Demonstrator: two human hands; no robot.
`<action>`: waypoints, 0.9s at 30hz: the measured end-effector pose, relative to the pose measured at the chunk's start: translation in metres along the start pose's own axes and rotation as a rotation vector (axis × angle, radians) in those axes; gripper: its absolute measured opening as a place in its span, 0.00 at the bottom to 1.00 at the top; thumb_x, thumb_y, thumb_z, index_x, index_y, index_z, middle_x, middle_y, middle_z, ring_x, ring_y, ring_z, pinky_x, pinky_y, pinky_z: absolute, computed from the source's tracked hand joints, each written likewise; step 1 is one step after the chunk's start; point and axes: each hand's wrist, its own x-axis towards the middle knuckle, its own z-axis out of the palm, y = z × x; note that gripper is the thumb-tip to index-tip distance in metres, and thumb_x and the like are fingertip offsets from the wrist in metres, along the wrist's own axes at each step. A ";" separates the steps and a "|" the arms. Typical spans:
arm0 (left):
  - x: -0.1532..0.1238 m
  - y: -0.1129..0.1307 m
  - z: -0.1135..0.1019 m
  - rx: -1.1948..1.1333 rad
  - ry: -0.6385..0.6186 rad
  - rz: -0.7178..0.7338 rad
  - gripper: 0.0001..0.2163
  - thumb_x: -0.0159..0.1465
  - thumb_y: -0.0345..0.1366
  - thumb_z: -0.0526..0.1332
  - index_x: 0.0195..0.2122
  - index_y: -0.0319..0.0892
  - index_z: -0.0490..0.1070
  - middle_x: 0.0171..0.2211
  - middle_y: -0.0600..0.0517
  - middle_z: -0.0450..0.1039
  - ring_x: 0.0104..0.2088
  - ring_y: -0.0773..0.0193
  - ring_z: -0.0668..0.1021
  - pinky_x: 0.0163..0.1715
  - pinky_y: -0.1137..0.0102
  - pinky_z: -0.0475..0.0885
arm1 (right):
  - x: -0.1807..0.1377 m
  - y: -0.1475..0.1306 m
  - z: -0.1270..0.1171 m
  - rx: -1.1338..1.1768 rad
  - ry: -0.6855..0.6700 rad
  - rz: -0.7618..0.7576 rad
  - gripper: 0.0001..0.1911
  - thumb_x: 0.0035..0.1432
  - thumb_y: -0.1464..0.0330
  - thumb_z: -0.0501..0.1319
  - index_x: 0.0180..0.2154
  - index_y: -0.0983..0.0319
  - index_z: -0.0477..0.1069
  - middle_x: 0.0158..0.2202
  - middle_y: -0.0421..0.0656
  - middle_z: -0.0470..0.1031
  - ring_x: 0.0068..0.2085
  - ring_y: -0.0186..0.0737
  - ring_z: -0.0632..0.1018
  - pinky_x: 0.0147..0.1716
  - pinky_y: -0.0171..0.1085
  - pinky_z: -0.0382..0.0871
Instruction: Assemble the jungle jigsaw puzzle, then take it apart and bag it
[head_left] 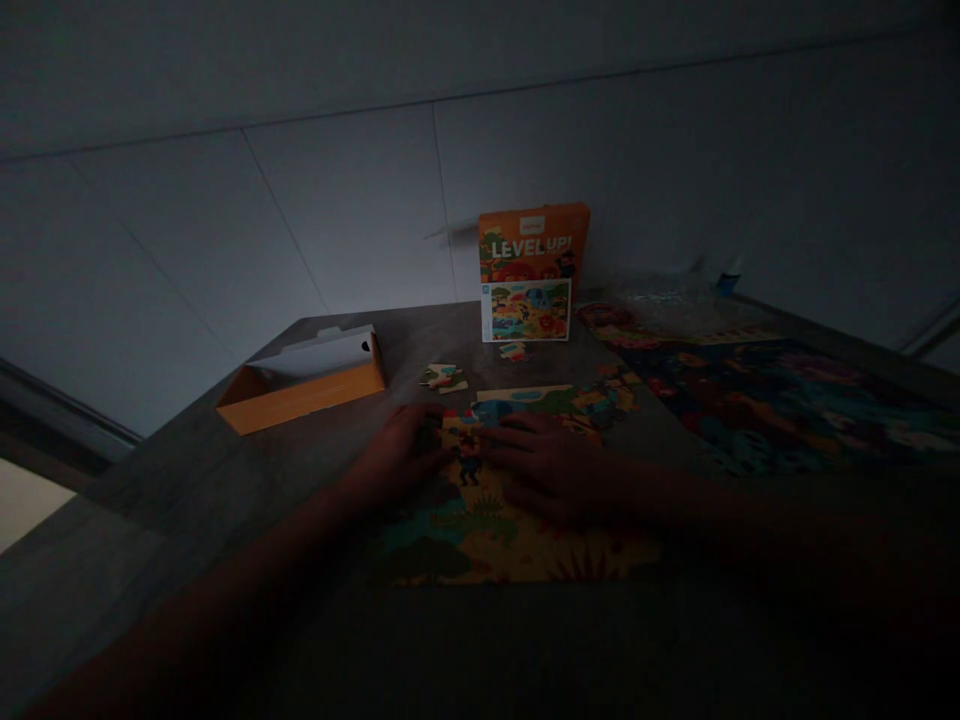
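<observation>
A jigsaw puzzle (480, 540) with jungle animals lies partly joined on the grey table, its upper left part uneven. At that upper left edge, my left hand (401, 450) has its fingers and thumb bent around a dark puzzle piece (429, 436), touching the puzzle; dim light blurs the grip. My right hand (551, 465) rests over the middle right of the puzzle, palm down, fingers stretched to the left and covering part of the picture. Beyond the hands lie loose puzzle pieces (444, 377) and a further small piece (514, 351).
An orange open box tray (315, 398) sits at the back left. Against the wall stands an orange "LEVEL UP!" box (534, 240) with a picture card (529, 312) leaning in front. To the right lie a large dark puzzle (780, 400) and clear plastic wrapping (667, 295).
</observation>
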 end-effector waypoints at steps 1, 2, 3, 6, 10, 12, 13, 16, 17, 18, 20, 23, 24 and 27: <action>0.000 0.001 -0.001 0.026 0.000 0.020 0.21 0.61 0.42 0.65 0.54 0.44 0.68 0.52 0.44 0.73 0.53 0.49 0.76 0.52 0.53 0.73 | 0.000 0.000 0.001 0.006 0.004 -0.001 0.24 0.67 0.63 0.54 0.62 0.65 0.64 0.64 0.52 0.64 0.58 0.54 0.66 0.56 0.55 0.63; 0.000 0.001 -0.001 0.049 -0.001 0.040 0.20 0.61 0.42 0.65 0.53 0.44 0.69 0.52 0.45 0.73 0.53 0.48 0.75 0.53 0.53 0.73 | 0.000 0.001 0.001 0.014 0.005 -0.002 0.24 0.67 0.63 0.54 0.62 0.64 0.64 0.64 0.52 0.63 0.58 0.53 0.66 0.56 0.54 0.63; 0.000 0.002 -0.002 0.069 -0.002 0.059 0.20 0.61 0.42 0.65 0.53 0.44 0.69 0.51 0.45 0.73 0.54 0.48 0.74 0.54 0.53 0.72 | 0.000 0.001 0.001 0.021 0.004 -0.003 0.25 0.67 0.63 0.54 0.62 0.64 0.63 0.64 0.52 0.63 0.58 0.53 0.66 0.56 0.54 0.63; 0.001 0.005 -0.003 0.102 0.000 0.090 0.19 0.62 0.43 0.64 0.54 0.44 0.69 0.52 0.45 0.72 0.55 0.49 0.73 0.56 0.53 0.70 | 0.000 0.001 0.001 0.027 -0.013 0.005 0.25 0.68 0.63 0.53 0.62 0.65 0.63 0.64 0.52 0.64 0.57 0.53 0.66 0.56 0.55 0.63; 0.002 0.005 -0.003 0.125 -0.016 0.096 0.20 0.63 0.45 0.63 0.53 0.42 0.70 0.51 0.43 0.72 0.54 0.48 0.73 0.56 0.52 0.69 | 0.000 0.001 0.001 0.032 -0.019 0.007 0.25 0.68 0.63 0.53 0.62 0.66 0.63 0.64 0.51 0.64 0.58 0.54 0.65 0.56 0.55 0.63; 0.002 0.005 -0.003 0.126 -0.019 0.104 0.20 0.63 0.46 0.63 0.53 0.42 0.71 0.51 0.43 0.72 0.54 0.48 0.73 0.56 0.52 0.69 | 0.000 0.001 0.002 0.041 -0.009 0.002 0.25 0.68 0.62 0.53 0.62 0.66 0.63 0.64 0.52 0.63 0.58 0.53 0.65 0.56 0.55 0.63; 0.002 0.004 -0.003 0.126 -0.017 0.107 0.20 0.63 0.46 0.63 0.53 0.42 0.71 0.51 0.43 0.72 0.53 0.48 0.73 0.56 0.52 0.69 | 0.000 0.002 0.002 0.045 -0.006 0.001 0.25 0.68 0.62 0.53 0.62 0.66 0.63 0.64 0.52 0.63 0.58 0.53 0.66 0.56 0.55 0.63; 0.002 0.004 -0.004 0.132 -0.014 0.103 0.21 0.63 0.47 0.63 0.53 0.42 0.72 0.51 0.43 0.72 0.54 0.48 0.72 0.55 0.52 0.69 | 0.000 0.002 0.001 0.052 0.004 0.006 0.25 0.68 0.62 0.52 0.63 0.65 0.63 0.63 0.53 0.64 0.58 0.53 0.66 0.56 0.56 0.63; 0.002 0.005 -0.004 0.139 -0.023 0.103 0.21 0.63 0.47 0.63 0.53 0.42 0.71 0.51 0.43 0.72 0.54 0.48 0.72 0.56 0.52 0.69 | 0.000 0.001 0.001 0.052 -0.001 0.007 0.25 0.68 0.62 0.52 0.63 0.65 0.63 0.63 0.53 0.64 0.58 0.53 0.66 0.56 0.56 0.63; 0.002 0.005 -0.004 0.150 -0.033 0.104 0.21 0.63 0.46 0.63 0.54 0.41 0.71 0.51 0.42 0.72 0.54 0.48 0.72 0.56 0.52 0.68 | 0.000 0.001 0.000 0.051 -0.005 0.006 0.25 0.68 0.63 0.52 0.63 0.65 0.63 0.63 0.53 0.65 0.58 0.53 0.66 0.56 0.56 0.63; 0.002 0.006 -0.004 0.176 -0.060 0.112 0.21 0.64 0.46 0.61 0.54 0.40 0.71 0.52 0.42 0.71 0.54 0.48 0.71 0.57 0.53 0.68 | 0.001 0.000 -0.001 0.047 -0.010 0.006 0.25 0.68 0.63 0.52 0.62 0.66 0.63 0.62 0.53 0.66 0.57 0.54 0.66 0.55 0.55 0.63; 0.002 0.007 -0.004 0.210 -0.083 0.133 0.21 0.66 0.45 0.59 0.55 0.38 0.72 0.53 0.40 0.70 0.55 0.48 0.71 0.58 0.54 0.67 | 0.001 -0.001 -0.002 0.044 -0.011 0.011 0.25 0.68 0.63 0.53 0.63 0.66 0.63 0.62 0.52 0.66 0.58 0.54 0.65 0.56 0.55 0.63; 0.002 0.006 -0.004 0.215 -0.083 0.143 0.21 0.66 0.45 0.59 0.55 0.38 0.72 0.53 0.40 0.69 0.55 0.48 0.70 0.58 0.54 0.67 | 0.001 -0.001 -0.001 0.045 -0.010 0.012 0.25 0.68 0.63 0.53 0.63 0.66 0.63 0.62 0.52 0.66 0.58 0.53 0.65 0.56 0.54 0.63; 0.002 0.005 -0.003 0.218 -0.078 0.166 0.20 0.66 0.45 0.58 0.55 0.39 0.72 0.53 0.41 0.69 0.55 0.49 0.71 0.58 0.54 0.67 | 0.000 0.000 0.000 0.050 -0.002 0.006 0.26 0.67 0.63 0.53 0.63 0.66 0.62 0.62 0.53 0.67 0.58 0.53 0.65 0.56 0.54 0.62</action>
